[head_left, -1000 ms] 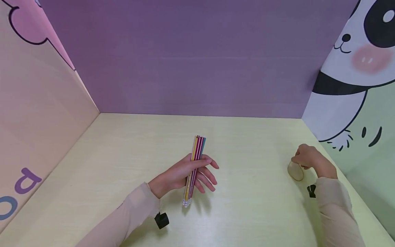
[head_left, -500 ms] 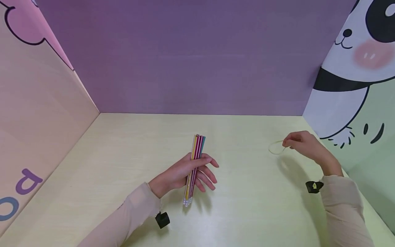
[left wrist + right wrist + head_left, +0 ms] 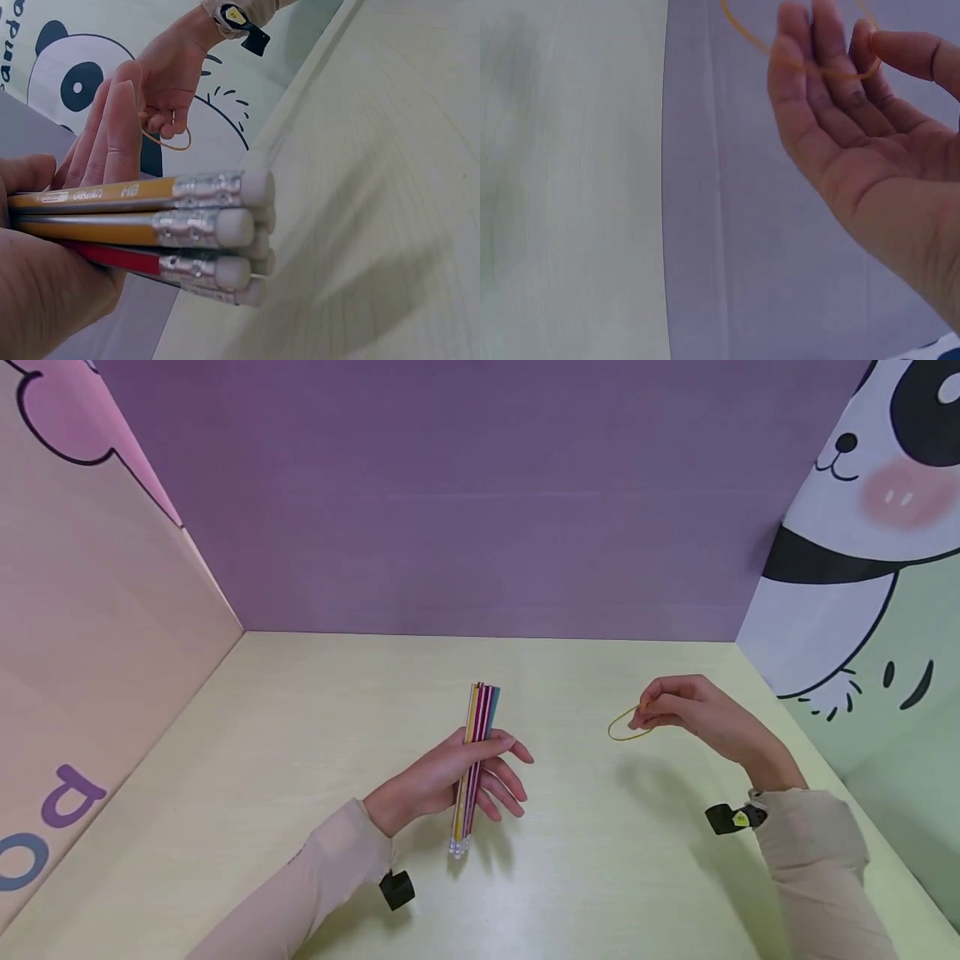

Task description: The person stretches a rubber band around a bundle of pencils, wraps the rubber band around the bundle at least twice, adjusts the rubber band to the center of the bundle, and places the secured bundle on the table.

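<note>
A bundle of several pencils [image 3: 474,760], yellow, dark red and blue, is held across the palm of my left hand [image 3: 435,777] under the thumb, with the other fingers extended. In the left wrist view the pencils' white eraser ends [image 3: 232,227] with silver ferrules point right. To the right of the bundle, above the table, my right hand [image 3: 693,714] pinches a thin yellow rubber band [image 3: 621,737]. The rubber band [image 3: 832,73] hangs as a loop from thumb and fingertip in the right wrist view, apart from the pencils.
Both hands are over a pale wooden table [image 3: 337,693]. A purple panel [image 3: 480,510] stands at its back. Side panels rise left and right, the right panel [image 3: 900,693] bearing a panda drawing. Black wrist devices [image 3: 397,890] hang at both cuffs.
My right hand has lifted the rubber band off the table near the right side and carried it left, closer to the pencils. The left hand with the pencils has barely moved.
</note>
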The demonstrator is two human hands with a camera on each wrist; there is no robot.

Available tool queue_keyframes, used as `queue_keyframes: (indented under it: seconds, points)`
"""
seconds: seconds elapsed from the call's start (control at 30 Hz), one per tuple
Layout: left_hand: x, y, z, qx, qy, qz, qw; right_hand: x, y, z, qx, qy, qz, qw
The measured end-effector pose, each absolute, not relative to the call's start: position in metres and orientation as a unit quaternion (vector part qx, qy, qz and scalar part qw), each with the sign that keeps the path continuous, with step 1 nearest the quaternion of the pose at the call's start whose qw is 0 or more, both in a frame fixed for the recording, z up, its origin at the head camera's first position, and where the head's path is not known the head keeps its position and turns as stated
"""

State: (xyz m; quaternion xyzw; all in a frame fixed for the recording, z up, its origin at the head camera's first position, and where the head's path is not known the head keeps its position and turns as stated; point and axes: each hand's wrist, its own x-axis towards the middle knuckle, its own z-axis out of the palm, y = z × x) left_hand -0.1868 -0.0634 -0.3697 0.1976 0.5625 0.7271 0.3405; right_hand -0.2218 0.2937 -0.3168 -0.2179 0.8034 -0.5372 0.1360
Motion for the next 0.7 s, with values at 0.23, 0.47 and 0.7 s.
queue_keyframes:
  seconds: [0.23, 0.47, 0.7]
  points:
    - [-0.186, -0.062, -0.369, 0.203, 0.558, 0.725, 0.35, -0.216, 0.268, -0.315, -0.19, 0.773, -0.579, 0.177]
    - [-0.186, -0.062, -0.37, 0.202, 0.556, 0.726, 0.351, -0.217, 0.255, -0.324, -0.21, 0.708, -0.639, 0.214]
    - [-0.185, -0.061, -0.371, 0.193, 0.559, 0.727, 0.35, -0.217, 0.25, -0.325, -0.217, 0.607, -0.731, 0.226]
